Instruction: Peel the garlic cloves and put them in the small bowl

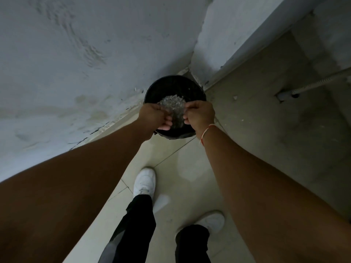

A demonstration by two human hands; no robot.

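Item: pale, blurred mass point(171, 109) between the fingers of the left hand point(153, 116) and right hand point(199, 114); material could not be told. Black bucket point(171, 86): near rim hidden behind both hands. Fingertips curled under, unseen. Both forearms cut off at picture edges.

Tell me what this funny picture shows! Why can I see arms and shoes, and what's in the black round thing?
A person wears a camera on their head, so you look down as they do. The two long shapes are their arms. The left hand and right hand together hold something thin, clear and crinkly over a black bin standing on the floor by the wall. It is too blurry to say exactly what it is. Below are their white shoes on pale floor tiles.
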